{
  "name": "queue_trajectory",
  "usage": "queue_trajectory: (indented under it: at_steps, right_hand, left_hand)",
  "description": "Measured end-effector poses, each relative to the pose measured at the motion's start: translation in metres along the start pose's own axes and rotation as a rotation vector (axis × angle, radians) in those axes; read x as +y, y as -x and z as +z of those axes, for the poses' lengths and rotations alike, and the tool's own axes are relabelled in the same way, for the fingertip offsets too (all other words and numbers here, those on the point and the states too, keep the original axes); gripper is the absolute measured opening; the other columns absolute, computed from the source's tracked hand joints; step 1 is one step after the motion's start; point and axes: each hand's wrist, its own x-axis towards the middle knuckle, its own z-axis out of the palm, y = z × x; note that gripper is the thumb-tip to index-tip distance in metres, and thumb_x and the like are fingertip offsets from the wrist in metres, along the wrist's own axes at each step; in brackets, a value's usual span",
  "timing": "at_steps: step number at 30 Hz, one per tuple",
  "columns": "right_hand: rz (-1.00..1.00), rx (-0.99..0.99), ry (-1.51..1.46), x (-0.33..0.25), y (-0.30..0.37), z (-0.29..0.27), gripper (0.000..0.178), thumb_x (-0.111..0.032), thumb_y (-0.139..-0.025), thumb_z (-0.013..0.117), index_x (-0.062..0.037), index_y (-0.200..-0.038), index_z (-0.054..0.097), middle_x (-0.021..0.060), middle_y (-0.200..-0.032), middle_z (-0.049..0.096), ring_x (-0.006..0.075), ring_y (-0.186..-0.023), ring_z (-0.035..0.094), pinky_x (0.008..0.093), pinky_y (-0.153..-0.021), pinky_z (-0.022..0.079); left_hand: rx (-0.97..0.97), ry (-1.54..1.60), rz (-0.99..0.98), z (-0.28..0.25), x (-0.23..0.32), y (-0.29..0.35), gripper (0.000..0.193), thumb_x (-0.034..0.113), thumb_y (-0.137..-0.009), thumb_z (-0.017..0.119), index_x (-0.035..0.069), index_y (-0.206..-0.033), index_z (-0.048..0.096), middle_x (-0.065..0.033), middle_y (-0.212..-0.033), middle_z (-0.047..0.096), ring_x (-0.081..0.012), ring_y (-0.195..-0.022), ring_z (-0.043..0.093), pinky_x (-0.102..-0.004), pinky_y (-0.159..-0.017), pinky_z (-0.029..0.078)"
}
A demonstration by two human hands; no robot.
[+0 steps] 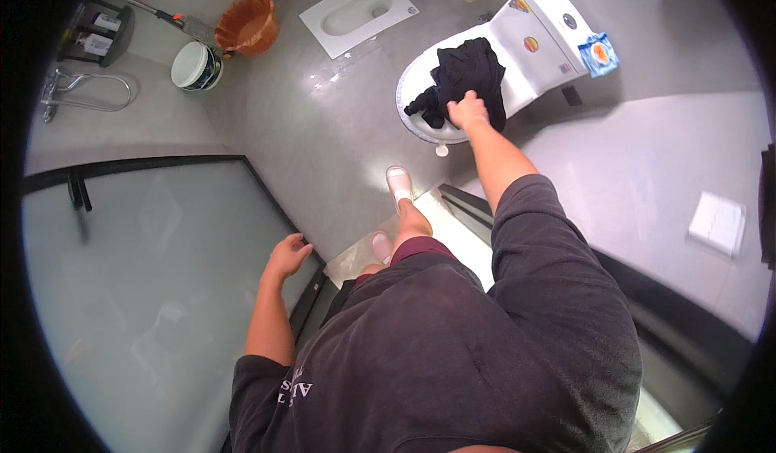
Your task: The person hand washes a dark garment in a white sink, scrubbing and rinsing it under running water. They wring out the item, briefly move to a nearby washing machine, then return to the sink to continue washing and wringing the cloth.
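Note:
A bundle of black clothing (471,63) lies on the white toilet (411,89), spread over its lid with one end bunched toward the front rim. My right hand (469,112) reaches out to it, fingers closed on the near side of the cloth; the fingertips are partly hidden. Down at my left side, my left hand (288,256) hangs close to the black-framed edge of the frosted glass door (153,275). Its fingers are loosely curved and apart, with nothing held in them.
A squat toilet pan (334,23) is set in the grey floor. At the far left stand an orange-brown basket (248,23) and a white-lidded bucket (192,67), near a wall shower hose (101,89). A blue packet (598,54) rests on the toilet tank. A white switch plate (717,223) is on the right wall.

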Motion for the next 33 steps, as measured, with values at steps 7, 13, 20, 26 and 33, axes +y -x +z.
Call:
queue_trajectory:
  at_steps: [7, 13, 20, 26, 33]
  right_hand:
    - [0.039, 0.209, 0.017, -0.018, -0.088, -0.025, 0.091, -0.041, -0.081, 0.073, -0.0251, -0.151, 0.017, 0.022, -0.15, 0.028, 0.0431, -0.123, 0.052, 0.0504, -0.099, 0.047]
    - [0.026, 0.153, -0.068, 0.038, -0.156, -0.014, 0.061, -0.025, -0.081, 0.068, -0.0141, -0.137, 0.045, 0.0264, -0.134, 0.052, 0.0426, -0.117, 0.056, 0.0465, -0.098, 0.048]
    - [-0.011, 0.777, -0.282, 0.109, -0.137, -0.098, 0.037, -0.017, -0.073, 0.062, 0.0005, -0.106, 0.059, 0.0223, -0.101, 0.067, 0.0396, -0.098, 0.065, 0.0448, -0.09, 0.049]
    - [0.059, 1.008, -0.518, 0.129, -0.109, -0.157, 0.029, -0.01, -0.072, 0.062, 0.0008, -0.099, 0.06, 0.0171, -0.093, 0.069, 0.0319, -0.085, 0.067, 0.0399, -0.082, 0.052]
    - [-0.203, 0.72, -0.382, 0.098, -0.12, -0.09, 0.058, -0.02, -0.08, 0.071, 0.0055, -0.125, 0.044, 0.0282, -0.125, 0.053, 0.0395, -0.12, 0.052, 0.0451, -0.102, 0.041]
  left_hand:
    - [-0.016, -0.098, -0.216, -0.018, 0.018, -0.025, 0.059, 0.038, -0.087, 0.067, 0.004, -0.133, 0.054, -0.0183, -0.122, 0.065, -0.0314, -0.114, 0.062, -0.0393, -0.097, 0.048]
    - [-0.072, -0.063, -0.091, -0.029, 0.087, -0.081, 0.059, 0.039, -0.086, 0.067, 0.004, -0.132, 0.055, -0.017, -0.118, 0.067, -0.0316, -0.111, 0.063, -0.0397, -0.096, 0.049]
    - [-0.079, -0.25, 0.132, -0.009, 0.203, -0.182, 0.063, 0.039, -0.085, 0.066, 0.005, -0.136, 0.05, -0.022, -0.127, 0.059, -0.0341, -0.119, 0.057, -0.0422, -0.101, 0.045]
    - [-0.041, -0.223, 0.397, 0.072, 0.337, -0.285, 0.055, 0.033, -0.088, 0.062, 0.014, -0.137, 0.05, -0.0197, -0.129, 0.055, -0.0359, -0.12, 0.054, -0.044, -0.101, 0.045]
    - [0.002, -0.159, 0.1, 0.093, 0.436, -0.328, 0.074, 0.034, -0.082, 0.068, 0.009, -0.146, 0.039, -0.0245, -0.134, 0.049, -0.0386, -0.122, 0.054, -0.0425, -0.104, 0.044]
